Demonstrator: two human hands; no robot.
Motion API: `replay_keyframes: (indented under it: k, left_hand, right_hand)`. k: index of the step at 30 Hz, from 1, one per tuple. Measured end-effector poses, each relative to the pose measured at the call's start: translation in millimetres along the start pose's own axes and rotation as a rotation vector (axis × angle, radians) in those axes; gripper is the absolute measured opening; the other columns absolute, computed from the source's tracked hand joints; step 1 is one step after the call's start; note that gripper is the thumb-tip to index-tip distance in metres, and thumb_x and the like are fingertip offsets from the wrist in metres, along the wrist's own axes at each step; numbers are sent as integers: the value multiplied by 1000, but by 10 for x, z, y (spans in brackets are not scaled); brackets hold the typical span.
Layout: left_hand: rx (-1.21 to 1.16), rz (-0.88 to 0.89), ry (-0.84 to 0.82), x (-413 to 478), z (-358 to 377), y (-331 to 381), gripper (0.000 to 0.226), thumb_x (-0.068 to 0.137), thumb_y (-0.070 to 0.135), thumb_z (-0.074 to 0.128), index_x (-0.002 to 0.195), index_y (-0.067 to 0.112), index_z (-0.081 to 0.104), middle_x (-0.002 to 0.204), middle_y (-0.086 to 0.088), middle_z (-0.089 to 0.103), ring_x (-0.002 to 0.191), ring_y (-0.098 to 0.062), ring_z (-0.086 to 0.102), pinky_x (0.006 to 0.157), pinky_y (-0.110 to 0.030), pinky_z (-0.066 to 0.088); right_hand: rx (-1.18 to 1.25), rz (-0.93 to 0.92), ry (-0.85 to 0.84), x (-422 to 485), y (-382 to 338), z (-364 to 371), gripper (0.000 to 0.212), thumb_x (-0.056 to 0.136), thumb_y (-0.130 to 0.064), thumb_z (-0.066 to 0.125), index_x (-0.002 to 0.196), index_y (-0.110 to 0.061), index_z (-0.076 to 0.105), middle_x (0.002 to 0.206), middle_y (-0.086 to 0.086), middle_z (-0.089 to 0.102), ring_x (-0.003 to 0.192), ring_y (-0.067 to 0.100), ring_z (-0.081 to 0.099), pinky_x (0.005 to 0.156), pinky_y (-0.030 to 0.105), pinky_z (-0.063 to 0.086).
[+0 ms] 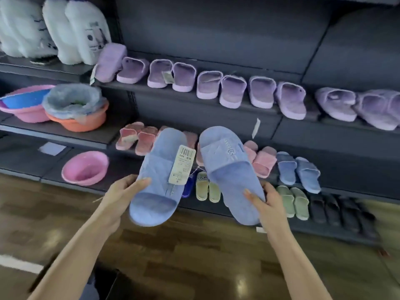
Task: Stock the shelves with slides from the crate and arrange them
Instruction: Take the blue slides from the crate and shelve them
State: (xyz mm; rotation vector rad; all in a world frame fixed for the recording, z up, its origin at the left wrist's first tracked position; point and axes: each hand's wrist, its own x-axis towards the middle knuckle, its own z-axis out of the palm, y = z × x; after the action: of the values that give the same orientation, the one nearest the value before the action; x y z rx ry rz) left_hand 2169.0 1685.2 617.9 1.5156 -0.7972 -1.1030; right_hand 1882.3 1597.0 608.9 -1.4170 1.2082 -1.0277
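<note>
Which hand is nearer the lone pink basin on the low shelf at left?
Left. The left hand, gripping one blue slide, sits just right of the pink basin; the right hand, holding the other slide, is farther right.

left slide: light blue, diamond-quilted;
right slide: light blue, embossed logo;
tag: white, black barcode;
upper-shelf slides: lilac;
fluffy slides: pink;
bottom-row pair: pale green;
basin: pink;
shelves: dark grey;
floor: brown woodgrain
</note>
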Motion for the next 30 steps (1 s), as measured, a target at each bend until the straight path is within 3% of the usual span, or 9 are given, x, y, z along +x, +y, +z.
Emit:
replay_keyframes:
  k: [3,8,15,19,23,27,30]
  left_hand:
    - [24,-7,-113,124,403,11,71,49,55,73,104,11,66,100,-12,71,94,-34,66,90,-57,48]
    - [80,-21,-265,325,970,18,70,45,53,71,101,11,67,95,-9,73,88,-29,69,78,-43,53]
    - [153,-3,-500,702,1486,113,39,58,43,78,89,20,72,93,2,74,94,-21,67,82,-38,52]
    - [158,24,-677,958,1666,279,49,55,53,68,92,22,73,99,-3,73,96,-24,67,91,-47,49]
    - [161,5,-793,1225,1848,321,62,53,56,73,98,14,70,98,-16,71,93,-33,66,86,-51,47]
    - [126,-47,-881,1343,2096,264,66,50,51,74,101,9,69,100,-17,70,95,-31,65,87,-45,48]
    - [119,-63,-971,1354,2346,224,65,51,46,74,102,6,67,98,-13,72,88,-26,67,68,-31,53]
  right_hand:
    - [-3,54,97,-155,110,-353,30,67,-33,57,86,-10,52,72,-1,51,62,8,47,52,12,34]
    - [-13,106,232,-405,300,-739,8,88,-11,61,92,-7,54,74,8,51,63,13,45,52,15,35]
    - [-11,133,478,-517,315,-893,6,88,-12,60,91,-10,55,73,2,53,56,1,47,51,11,37]
    - [38,133,653,-504,260,-789,18,80,-24,65,87,-11,55,71,-2,52,57,-1,47,51,10,38]
    - [40,164,787,-552,243,-721,22,75,-30,64,88,-13,56,76,2,56,64,6,52,54,13,41]
    - [34,202,932,-695,257,-700,23,73,-34,63,88,-17,58,83,5,62,67,7,56,56,16,44]
    - [15,224,1022,-807,283,-735,20,79,-32,66,91,-18,58,85,2,64,71,9,61,56,18,48]
